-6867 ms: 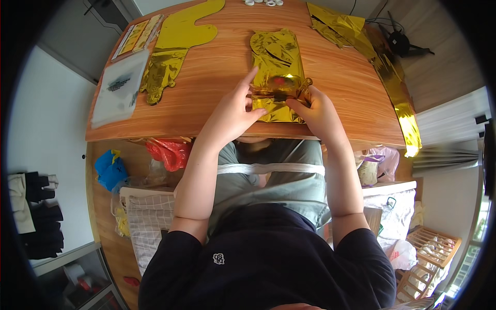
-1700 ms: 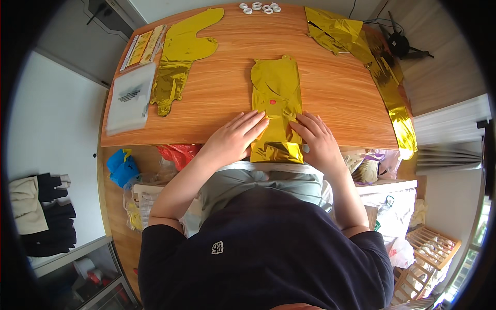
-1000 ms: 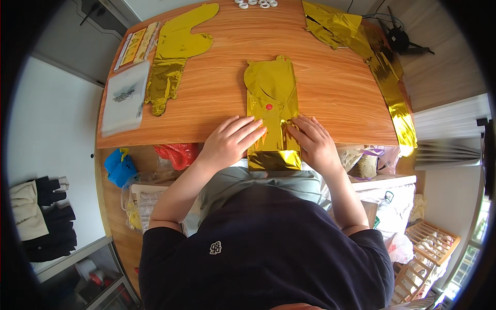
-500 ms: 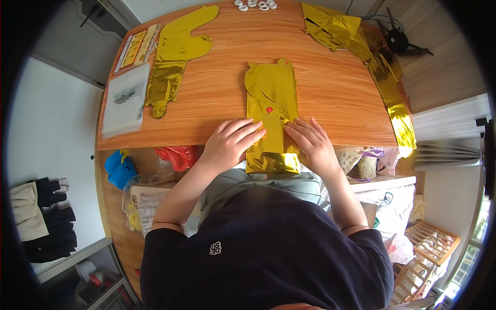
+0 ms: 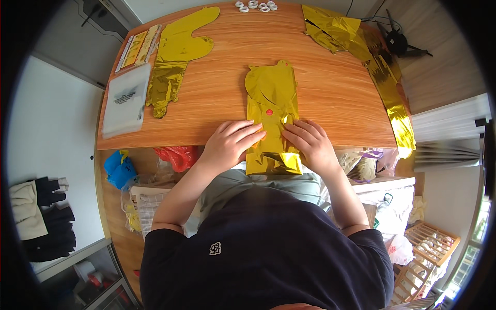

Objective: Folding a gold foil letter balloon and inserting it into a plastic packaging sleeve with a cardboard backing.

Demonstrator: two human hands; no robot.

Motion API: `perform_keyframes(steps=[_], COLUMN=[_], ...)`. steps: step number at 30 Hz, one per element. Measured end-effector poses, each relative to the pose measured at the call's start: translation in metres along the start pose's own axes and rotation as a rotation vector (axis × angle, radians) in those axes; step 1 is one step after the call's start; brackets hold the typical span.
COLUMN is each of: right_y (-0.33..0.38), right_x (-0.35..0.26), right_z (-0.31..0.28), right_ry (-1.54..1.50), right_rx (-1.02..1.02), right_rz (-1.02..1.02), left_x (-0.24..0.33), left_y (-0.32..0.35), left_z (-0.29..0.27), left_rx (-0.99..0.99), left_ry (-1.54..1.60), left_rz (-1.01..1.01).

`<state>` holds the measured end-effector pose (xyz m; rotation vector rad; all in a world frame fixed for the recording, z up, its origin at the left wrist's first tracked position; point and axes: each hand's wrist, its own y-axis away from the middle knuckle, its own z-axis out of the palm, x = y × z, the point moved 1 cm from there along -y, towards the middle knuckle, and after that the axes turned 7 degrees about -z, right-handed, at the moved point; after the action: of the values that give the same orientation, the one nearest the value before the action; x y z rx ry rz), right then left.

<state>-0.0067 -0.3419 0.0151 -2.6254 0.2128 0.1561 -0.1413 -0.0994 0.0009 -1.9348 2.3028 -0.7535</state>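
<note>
A folded gold foil balloon [image 5: 272, 98] lies lengthwise on the wooden table in front of me, with a small red round mark [image 5: 269, 112] near its middle. Its near end hangs over the table's edge toward my lap, shiny and creased. My left hand [image 5: 230, 144] rests along the balloon's left edge, fingers stretched out with the tips on the foil. Opposite it, my right hand [image 5: 312, 147] lies with fingers extended over the right edge. Both hands are open and press on the foil from above; the thumbs are mostly hidden.
Another gold foil balloon [image 5: 181, 46] lies flat at the far left, beside clear plastic bags [image 5: 124, 103] and flat packets [image 5: 137, 47]. More gold foil [image 5: 380, 64] drapes along the right edge, near a black stand [image 5: 397, 41]. White ribbon rolls [image 5: 253, 4] sit at the back.
The fingers of my right hand have come lower and closer together on the foil. The balloon's near end has shifted very slightly toward me and to the right. My left hand stays almost still.
</note>
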Motion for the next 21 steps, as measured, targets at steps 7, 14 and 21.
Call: perform_keyframes(steps=[7,14,21], right_y=[-0.006,-0.003,-0.002], right_x=[0.005,0.013,0.012], right_z=[0.0,-0.001,-0.014], right_ry=[-0.139,-0.23,-0.254], right_rx=[0.041,0.015,-0.013], right_rz=[0.067,0.167,0.125], left_x=[-0.007,-0.005,-0.009], left_y=[-0.01,-0.02,-0.011], left_z=[-0.007,-0.01,-0.008], left_rx=[-0.098,-0.101,-0.059], left_ry=[0.289,0.341,0.263], left_rz=[-0.174,-0.247,-0.112])
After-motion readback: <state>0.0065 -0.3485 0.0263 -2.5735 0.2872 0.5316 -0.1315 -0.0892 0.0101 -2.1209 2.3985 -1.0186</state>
